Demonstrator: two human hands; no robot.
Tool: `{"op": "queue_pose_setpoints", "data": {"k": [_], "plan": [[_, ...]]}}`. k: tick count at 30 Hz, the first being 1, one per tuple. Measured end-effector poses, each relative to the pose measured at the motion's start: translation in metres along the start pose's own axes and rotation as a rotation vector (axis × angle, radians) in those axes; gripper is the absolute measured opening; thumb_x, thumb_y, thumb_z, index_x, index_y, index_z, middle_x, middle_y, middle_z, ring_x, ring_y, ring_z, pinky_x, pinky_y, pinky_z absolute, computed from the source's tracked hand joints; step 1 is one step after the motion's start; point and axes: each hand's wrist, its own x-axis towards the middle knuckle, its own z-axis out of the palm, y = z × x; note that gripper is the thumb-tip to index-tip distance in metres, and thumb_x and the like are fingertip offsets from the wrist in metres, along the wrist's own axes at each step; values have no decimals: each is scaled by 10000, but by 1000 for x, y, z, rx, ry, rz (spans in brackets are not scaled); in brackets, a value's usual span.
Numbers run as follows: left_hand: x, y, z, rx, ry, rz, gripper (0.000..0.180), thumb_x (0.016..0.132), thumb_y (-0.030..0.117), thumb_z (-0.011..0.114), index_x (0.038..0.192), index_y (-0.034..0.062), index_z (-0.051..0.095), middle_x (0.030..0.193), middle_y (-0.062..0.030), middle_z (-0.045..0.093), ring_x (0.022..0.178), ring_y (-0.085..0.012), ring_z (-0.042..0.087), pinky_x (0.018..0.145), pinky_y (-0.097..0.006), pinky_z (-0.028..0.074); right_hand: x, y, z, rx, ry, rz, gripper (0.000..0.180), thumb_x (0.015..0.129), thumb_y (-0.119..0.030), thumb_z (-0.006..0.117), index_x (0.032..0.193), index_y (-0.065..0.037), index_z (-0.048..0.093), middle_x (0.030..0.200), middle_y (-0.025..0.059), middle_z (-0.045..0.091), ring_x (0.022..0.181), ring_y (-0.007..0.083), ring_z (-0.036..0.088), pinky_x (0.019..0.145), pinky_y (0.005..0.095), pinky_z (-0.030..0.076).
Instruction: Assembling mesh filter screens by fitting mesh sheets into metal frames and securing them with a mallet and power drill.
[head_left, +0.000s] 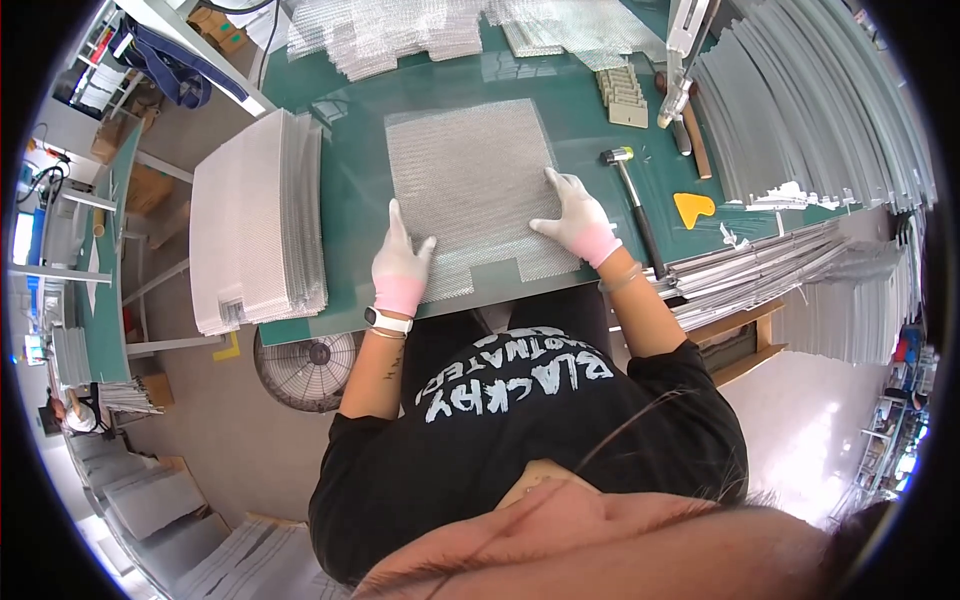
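A silver-grey mesh sheet (470, 180) lies flat on the green tabletop (350, 130) in front of me, with a rectangular notch in its near edge. My left hand (402, 262), in a white glove with a pink cuff, rests at the sheet's near left edge, thumb and fingers apart. Gloved the same way, my right hand (578, 220) lies at the right edge, fingers stretched out and thumb spread over the mesh. Neither hand grips anything. Just right of the right hand is a mallet (638, 212) with a black handle.
On the left stands a tall stack of similar sheets (250, 215). A yellow scraper (692, 208), a wooden handle (697, 140) and beige blocks (625, 100) lie to the right. Beyond them are many stacked panels (810, 110). A round fan (308, 365) sits below the table.
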Motion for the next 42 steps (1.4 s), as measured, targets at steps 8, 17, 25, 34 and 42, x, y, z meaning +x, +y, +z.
{"op": "queue_pose_setpoints", "data": {"k": [8, 17, 25, 34, 42], "plan": [[-2, -2, 2, 9, 33, 16, 864, 843, 263, 713, 1507, 40, 207, 1237, -218, 572, 1017, -379, 612, 837, -416, 510, -4, -7, 0, -34, 21, 17, 877, 712, -302, 802, 1443, -68, 378, 1395, 185, 434, 1227, 360, 509, 1008, 398, 455], [-3, -4, 5, -18, 64, 38, 876, 822, 230, 735, 1493, 14, 214, 1319, -237, 530, 1122, -371, 585, 918, -401, 494, 1, -7, -6, -46, -33, 10, 856, 726, -306, 796, 1439, -74, 382, 1457, 180, 382, 1274, 359, 476, 1029, 402, 445], [15, 25, -22, 230, -103, -253, 863, 786, 287, 762, 1479, 68, 297, 1410, -186, 455, 1234, -410, 480, 1018, -448, 420, 39, 0, -39, -284, -139, 54, 789, 742, -435, 763, 1404, -128, 461, 1425, 216, 418, 1239, 388, 506, 1024, 416, 442], [43, 9, -16, 387, -182, 260, 796, 740, 342, 775, 1429, 146, 429, 1492, -167, 352, 1362, -433, 303, 1134, -605, 149, 277, 173, -124, -433, 346, 451, 836, 750, -504, 738, 1394, -46, 464, 1314, 270, 542, 1257, 362, 508, 1035, 427, 418], [7, 27, -16, -88, 293, 354, 701, 762, 227, 743, 1369, 35, 449, 1449, -212, 376, 1355, -444, 304, 1144, -542, 196, 239, 165, -176, 882, 1000, -229, 877, 745, -276, 828, 1401, 83, 370, 1412, 267, 438, 1324, 336, 429, 1087, 385, 369]]}}
